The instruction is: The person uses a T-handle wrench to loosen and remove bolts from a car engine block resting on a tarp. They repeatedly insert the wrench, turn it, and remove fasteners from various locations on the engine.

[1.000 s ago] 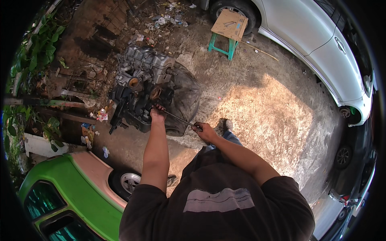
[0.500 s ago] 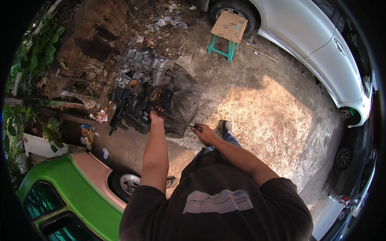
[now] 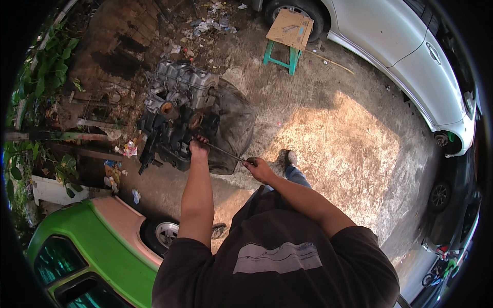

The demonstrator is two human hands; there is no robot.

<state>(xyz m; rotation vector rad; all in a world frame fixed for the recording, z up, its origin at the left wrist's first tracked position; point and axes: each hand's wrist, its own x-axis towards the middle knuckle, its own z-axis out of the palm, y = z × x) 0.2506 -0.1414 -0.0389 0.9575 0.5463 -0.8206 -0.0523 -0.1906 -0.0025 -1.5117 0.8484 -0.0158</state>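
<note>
A greasy car engine point(image 3: 187, 79) lies on the ground, ahead and left of me, on a dark sheet point(image 3: 236, 115). A long, thin metal bar point(image 3: 225, 152), like a breaker bar, slants from the engine's near side toward me. My left hand point(image 3: 198, 145) is closed round its far end, close against the engine; whatever the bar's head sits on is hidden there. At the near end, my right hand point(image 3: 261, 170) grips the bar in a closed fist. Dark grime covers the left fingers.
A green stool point(image 3: 280, 64) with a cardboard top point(image 3: 290, 28) carries some small metal tools, beside a silver car point(image 3: 380, 36). A green car point(image 3: 97, 246) stands close on my left. Litter point(image 3: 210, 25) and wooden beams point(image 3: 84, 150) lie around the engine. My shoe point(image 3: 292, 158) is on the concrete.
The view has shifted slightly. Both hands keep their hold on the bar, and the bar stands at nearly the same angle against the engine.
</note>
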